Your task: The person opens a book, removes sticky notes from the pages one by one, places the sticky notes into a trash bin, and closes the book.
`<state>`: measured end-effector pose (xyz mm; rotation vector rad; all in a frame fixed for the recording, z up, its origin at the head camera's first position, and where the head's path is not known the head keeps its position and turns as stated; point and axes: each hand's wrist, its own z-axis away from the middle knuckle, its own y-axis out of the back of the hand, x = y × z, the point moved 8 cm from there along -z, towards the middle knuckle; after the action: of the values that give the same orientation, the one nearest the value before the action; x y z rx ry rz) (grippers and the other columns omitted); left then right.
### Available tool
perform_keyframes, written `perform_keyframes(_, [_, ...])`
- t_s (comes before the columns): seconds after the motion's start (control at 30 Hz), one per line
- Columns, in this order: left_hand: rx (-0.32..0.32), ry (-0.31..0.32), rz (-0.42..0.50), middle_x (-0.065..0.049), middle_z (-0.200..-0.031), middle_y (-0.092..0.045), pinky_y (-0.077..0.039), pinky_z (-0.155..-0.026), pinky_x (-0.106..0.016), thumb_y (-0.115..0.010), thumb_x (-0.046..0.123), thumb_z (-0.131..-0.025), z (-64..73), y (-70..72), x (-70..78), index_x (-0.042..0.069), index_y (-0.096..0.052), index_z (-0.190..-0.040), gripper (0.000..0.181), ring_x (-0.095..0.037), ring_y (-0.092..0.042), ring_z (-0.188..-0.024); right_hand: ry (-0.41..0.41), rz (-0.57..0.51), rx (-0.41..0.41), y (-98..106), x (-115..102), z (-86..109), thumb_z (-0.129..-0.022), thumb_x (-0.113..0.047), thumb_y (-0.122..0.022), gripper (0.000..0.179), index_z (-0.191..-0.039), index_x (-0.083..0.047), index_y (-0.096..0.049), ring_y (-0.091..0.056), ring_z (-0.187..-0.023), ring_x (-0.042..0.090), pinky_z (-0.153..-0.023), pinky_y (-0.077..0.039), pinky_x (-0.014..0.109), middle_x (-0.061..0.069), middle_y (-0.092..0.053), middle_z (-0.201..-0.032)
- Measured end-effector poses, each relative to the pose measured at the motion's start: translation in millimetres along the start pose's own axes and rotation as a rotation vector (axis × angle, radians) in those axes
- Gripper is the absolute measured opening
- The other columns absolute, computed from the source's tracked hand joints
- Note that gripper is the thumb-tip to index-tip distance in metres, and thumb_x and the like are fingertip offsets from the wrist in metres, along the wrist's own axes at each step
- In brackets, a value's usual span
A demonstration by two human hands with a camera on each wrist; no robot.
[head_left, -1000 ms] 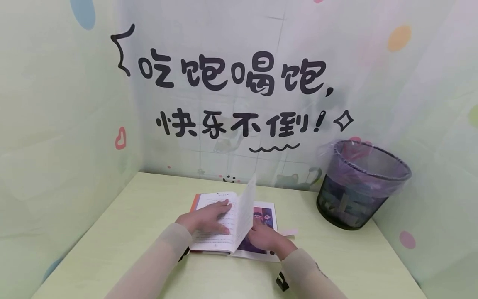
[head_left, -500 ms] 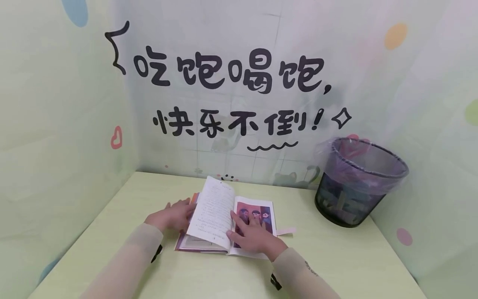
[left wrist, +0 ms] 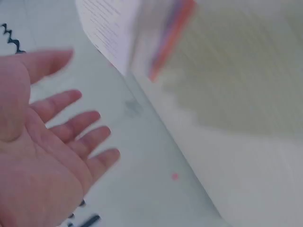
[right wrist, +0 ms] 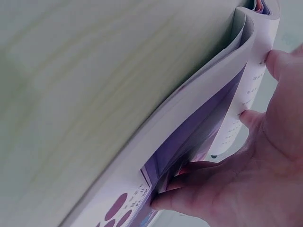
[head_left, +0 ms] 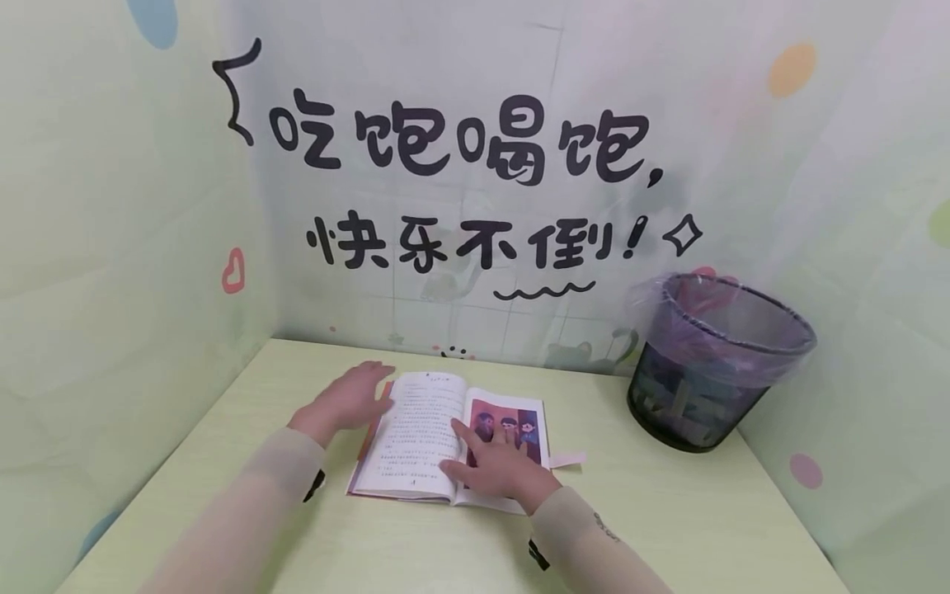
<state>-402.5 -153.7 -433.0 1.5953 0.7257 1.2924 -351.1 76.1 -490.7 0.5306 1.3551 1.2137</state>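
Note:
An open book (head_left: 419,429) lies on the table, a page of printed text on its left side and a coloured picture of several figures on its right page. My right hand (head_left: 500,466) rests spread over the right page, thumb and a finger reaching across the fold onto the text page. In the right wrist view, the fingers of the right hand (right wrist: 255,156) touch both pages. My left hand (head_left: 349,400) is at the book's left edge, fingers extended. The left wrist view has the left hand (left wrist: 61,137) with nothing in its grasp, apart from the blurred book (left wrist: 113,33).
A pink paper tab (head_left: 569,459) sticks out from the book's right edge. A dark bin (head_left: 690,396) with a purple plastic liner stands at the table's back right. A printed curtain wall (head_left: 460,322) encloses the pale table (head_left: 638,528).
A page that stood raised at the fold has swung left and now lies flat. My left hand has moved off the text page to the left; my right hand has spread across the fold.

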Motion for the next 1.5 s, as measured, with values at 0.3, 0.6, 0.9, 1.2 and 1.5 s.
perform_keyframes(0.3, [-0.18,-0.165,0.13,-0.015,-0.172,-0.047,-0.032,-0.134,-0.061,-0.08,0.029,-0.102,-14.2,-48.9,81.0,0.008,-0.052,-0.163,0.071,-0.04,-0.041,-0.163,0.013,0.022,0.023,-0.7,3.9,-0.9,-0.104,-0.079,-0.049,0.079,-0.173,-0.047,-0.028,-0.021,-0.162,0.064,-0.122,-0.027,0.087,0.041,-0.021,-0.175])
perform_keyframes(0.6, [-0.232,-0.096,0.072,-0.012,-0.179,-0.037,-0.021,-0.13,-0.078,-0.088,0.036,-0.094,-19.6,-78.9,88.2,0.014,-0.048,-0.167,0.086,-0.043,-0.019,-0.171,0.075,-0.001,0.005,3.0,10.8,3.2,-0.097,-0.079,-0.061,0.101,-0.177,-0.031,-0.022,-0.033,-0.158,0.063,-0.118,-0.04,0.081,0.035,-0.022,-0.178])
perform_keyframes(0.9, [-0.217,-0.048,0.024,0.0,-0.181,-0.034,-0.013,-0.125,-0.088,-0.087,0.045,-0.092,-8.8,-84.5,94.1,0.028,-0.055,-0.164,0.08,-0.045,-0.012,-0.172,0.112,-0.101,-0.037,10.9,24.0,2.0,-0.098,-0.061,-0.071,0.107,-0.175,-0.006,-0.019,-0.052,-0.15,0.048,-0.123,-0.044,0.068,0.033,-0.038,-0.172])
perform_keyframes(1.2, [-0.182,-0.047,-0.071,-0.002,-0.178,-0.041,-0.018,-0.123,-0.089,-0.092,0.045,-0.086,-10.6,-92.8,106.0,0.02,-0.06,-0.159,0.083,-0.046,-0.015,-0.171,-0.075,0.006,0.248,50.0,82.6,-1.0,-0.109,-0.025,-0.059,0.047,-0.143,0.007,-0.064,-0.054,-0.147,0.053,-0.127,-0.037,0.071,0.033,-0.06,-0.153])
perform_keyframes(1.5, [-0.193,-0.02,-0.054,0.0,-0.18,-0.037,-0.016,-0.127,-0.084,-0.092,0.041,-0.086,-11.8,-93.5,105.8,0.02,-0.06,-0.159,0.082,-0.042,-0.012,-0.172,-0.217,0.028,0.218,56.9,109.7,3.8,-0.114,-0.024,-0.05,0.044,-0.142,0.005,-0.067,-0.02,-0.165,0.059,-0.13,-0.009,0.082,0.035,-0.041,-0.169])
